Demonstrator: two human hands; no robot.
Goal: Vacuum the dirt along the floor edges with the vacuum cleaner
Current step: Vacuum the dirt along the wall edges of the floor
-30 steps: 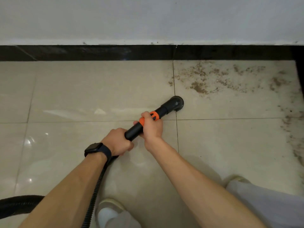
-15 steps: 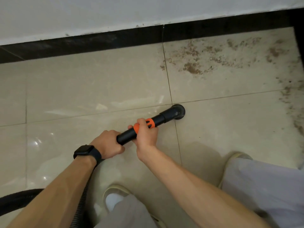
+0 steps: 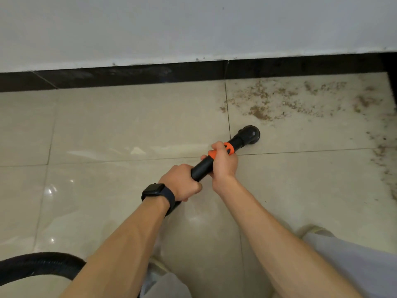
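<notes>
A black vacuum wand (image 3: 203, 166) with an orange collar (image 3: 228, 149) points up and right across the beige floor tiles. Its round black nozzle (image 3: 250, 134) sits on the floor just below a patch of brown dirt (image 3: 279, 102) that runs along the black skirting (image 3: 129, 74). My left hand (image 3: 182, 182), with a black watch on the wrist, grips the wand's rear end. My right hand (image 3: 223, 161) grips the wand at the orange collar. More dirt (image 3: 384, 164) trails down the right side.
The black ribbed hose (image 3: 38, 265) curves across the floor at the lower left. A white wall rises above the skirting. My grey trouser legs and light shoes (image 3: 315, 231) stand at the bottom of the view. A dark edge (image 3: 392, 78) bounds the floor at the far right.
The nozzle has moved up and right, from the tile joint onto the dirty tile, closer to the dirt patch. Both hands kept their grip on the wand.
</notes>
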